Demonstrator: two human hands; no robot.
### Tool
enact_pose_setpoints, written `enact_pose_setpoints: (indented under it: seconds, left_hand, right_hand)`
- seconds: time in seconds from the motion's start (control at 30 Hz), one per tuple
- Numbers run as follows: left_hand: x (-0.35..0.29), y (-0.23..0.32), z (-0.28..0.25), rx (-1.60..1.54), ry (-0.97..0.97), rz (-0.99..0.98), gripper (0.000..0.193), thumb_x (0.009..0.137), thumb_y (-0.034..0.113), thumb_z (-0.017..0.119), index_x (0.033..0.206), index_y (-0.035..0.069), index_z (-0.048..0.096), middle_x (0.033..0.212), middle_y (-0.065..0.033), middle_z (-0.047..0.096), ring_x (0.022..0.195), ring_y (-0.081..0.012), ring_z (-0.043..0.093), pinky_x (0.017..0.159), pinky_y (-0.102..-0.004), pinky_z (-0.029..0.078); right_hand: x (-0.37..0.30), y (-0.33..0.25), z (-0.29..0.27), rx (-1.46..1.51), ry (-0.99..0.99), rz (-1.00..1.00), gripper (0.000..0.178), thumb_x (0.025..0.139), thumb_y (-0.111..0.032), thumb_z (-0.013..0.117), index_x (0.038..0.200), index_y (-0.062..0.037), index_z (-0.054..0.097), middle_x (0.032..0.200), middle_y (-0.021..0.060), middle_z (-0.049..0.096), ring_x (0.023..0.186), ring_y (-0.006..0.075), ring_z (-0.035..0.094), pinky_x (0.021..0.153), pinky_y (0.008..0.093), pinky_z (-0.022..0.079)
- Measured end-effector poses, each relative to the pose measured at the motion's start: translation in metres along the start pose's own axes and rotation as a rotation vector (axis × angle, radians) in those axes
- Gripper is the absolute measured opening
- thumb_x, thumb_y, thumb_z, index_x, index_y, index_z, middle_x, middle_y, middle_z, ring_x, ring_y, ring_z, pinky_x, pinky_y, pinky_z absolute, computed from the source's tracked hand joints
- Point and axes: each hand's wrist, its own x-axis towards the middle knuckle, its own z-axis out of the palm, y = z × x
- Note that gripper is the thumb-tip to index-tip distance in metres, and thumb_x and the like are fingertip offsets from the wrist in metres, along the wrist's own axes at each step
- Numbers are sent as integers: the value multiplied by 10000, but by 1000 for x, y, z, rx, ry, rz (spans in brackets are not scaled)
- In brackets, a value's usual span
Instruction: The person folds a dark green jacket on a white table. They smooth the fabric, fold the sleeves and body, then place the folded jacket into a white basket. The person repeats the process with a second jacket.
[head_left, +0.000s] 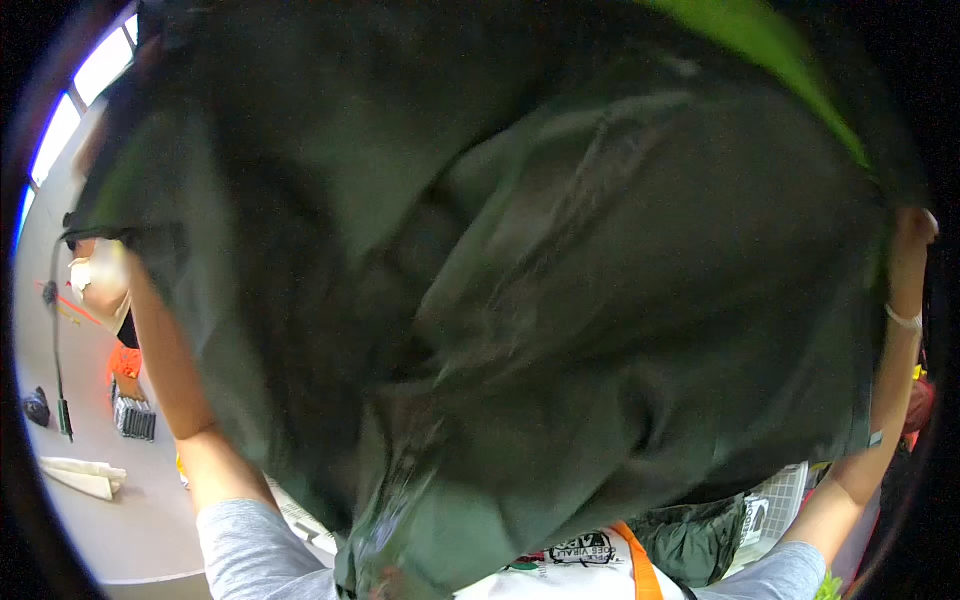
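Head view: creased, dark, green-edged fabric (pixel 620 290) hides fingers; grip I cannot tell.

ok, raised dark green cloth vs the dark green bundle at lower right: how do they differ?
- Pose: the raised dark green cloth is held up and spread wide; the dark green bundle lies low, bunched up, by the white basket.
- Visible extent: the raised cloth fills most of the view; only a small part of the bundle shows.

Shared: both are dark green and creased.
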Motion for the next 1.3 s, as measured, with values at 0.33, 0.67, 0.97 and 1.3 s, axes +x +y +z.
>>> enact_pose_setpoints:
  seconds: [0.33,0.67,0.97,1.3]
  left_hand:
    - [129,53,312,208,92,-11,682,865,695,389,850,85,694,684,-156,653,637,-367,646,557,-452,500]
    - [81,54,515,276,-483,-156,606,871,621,467,727,72,680,669,-150,646,659,-322,649,563,-399,501]
    - [74,10,555,-311,-537,-427,610,719,571,705,1027,48,647,904,-157,669,850,-281,648,747,-363,497]
    - [65,171,486,-655,-627,440,498,870,282,618,1288,34,511,1355,-166,480,1270,-312,441,1049,-399,362]
  right_hand:
    - [-78,-132,357,351,-571,218,514,892,-514,529,737,-30,611,734,213,619,724,384,613,659,475,471]
    - [-216,-183,501,282,-1032,256,440,896,-467,546,739,-58,574,680,184,641,643,375,635,564,450,504]
    - [-202,-196,481,515,-693,286,209,854,-228,646,929,-36,607,948,172,634,901,320,609,783,400,485]
    - [-208,-331,376,910,-1261,-494,469,887,-381,578,1288,-140,548,1423,97,413,1381,253,274,1135,510,162]
